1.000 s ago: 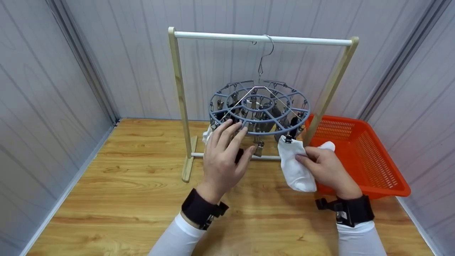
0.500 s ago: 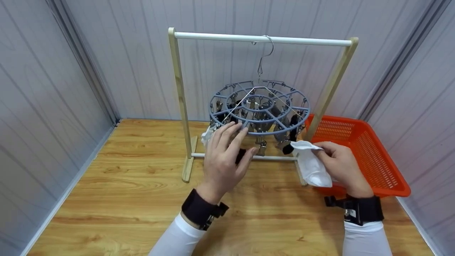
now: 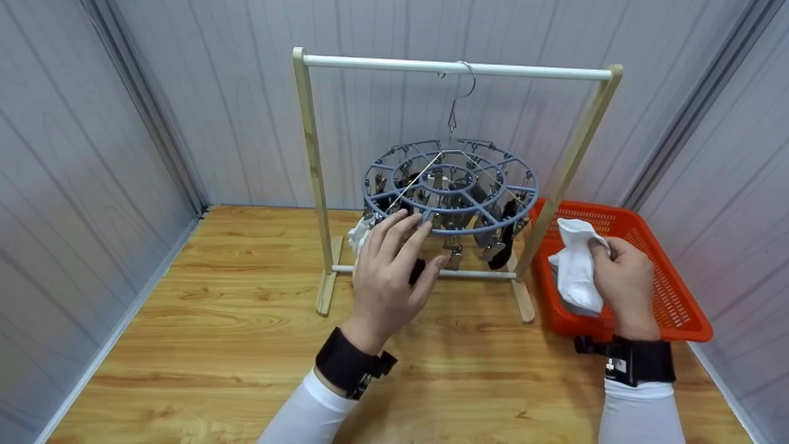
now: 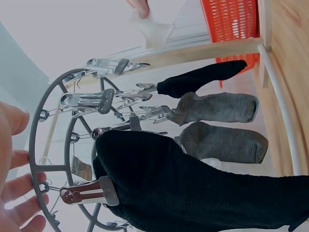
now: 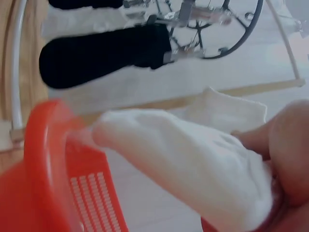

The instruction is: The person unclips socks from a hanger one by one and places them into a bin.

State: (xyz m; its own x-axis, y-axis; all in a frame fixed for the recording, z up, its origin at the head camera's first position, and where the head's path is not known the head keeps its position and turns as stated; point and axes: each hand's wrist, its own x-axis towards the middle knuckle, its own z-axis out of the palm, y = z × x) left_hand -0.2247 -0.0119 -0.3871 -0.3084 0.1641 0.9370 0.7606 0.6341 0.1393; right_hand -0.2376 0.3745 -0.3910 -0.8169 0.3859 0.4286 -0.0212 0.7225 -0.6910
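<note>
My right hand [image 3: 625, 280] pinches white socks [image 3: 578, 265] over the near left part of the orange basket [image 3: 690, 317]. In the right wrist view the white cloth [image 5: 183, 159] hangs in folds from the fingers. My left hand [image 3: 388, 277] has its fingers spread and nearly straight, with the tips at the near left rim of the round grey clip hanger [image 3: 453, 232]. From the hanger's metal clips hang black socks [image 4: 203, 179] and grey socks [image 4: 219, 142]. A bare metal clip [image 3: 455, 254] dangles at the near side.
The hanger hooks over the white rail [image 3: 382, 63] of a small wooden stand [image 3: 313, 154] on the wood-grain table [image 3: 246, 364]. The stand's right leg [image 3: 524, 302] is beside the basket. Panelled walls [image 3: 246, 123] close in the back and both sides.
My right hand has drawn the white sock off a clip at the hanger's near right and carried it right, over the basket. The left hand has stayed at the rim.
</note>
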